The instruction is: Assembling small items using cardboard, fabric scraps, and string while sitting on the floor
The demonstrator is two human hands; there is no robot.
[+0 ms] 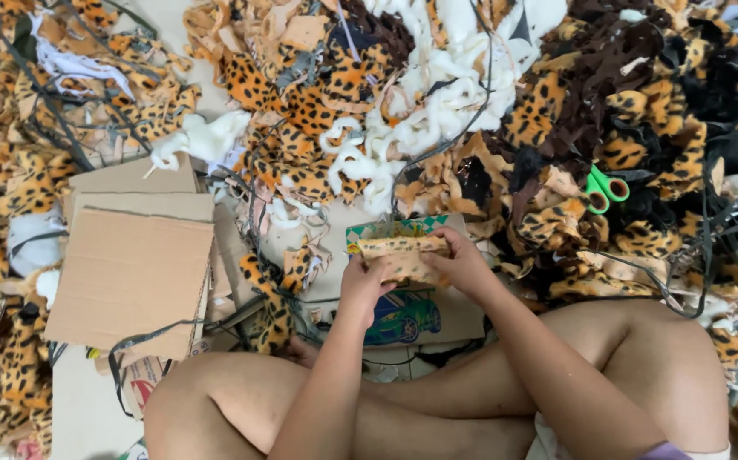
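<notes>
Head view looks straight down on a person sitting cross-legged on the floor, both hands raised over the lap. Left hand (362, 284) closes its fingers on the near left end of a leopard-print fabric piece (405, 255), and right hand (463, 264) grips the right end, thumb on top, so the piece lies stretched flat between the two, buff backing turned up. Just under it lies a colourful printed card with a car picture (403, 315), resting on the floor between the knees. Left of the left hand, a stack of plain cardboard sheets (135, 268) sits on the floor (79, 409), with a leopard-print strip (268, 311) between cardboard and hand. Beyond the hands the floor is heaped with leopard-print plush offcuts (318, 111), white stuffing (433, 111) and dark brown fur scraps (608, 60). Green-handled scissors (605, 187) lie in the scraps, up and to the right of the right hand, well apart from it.
</notes>
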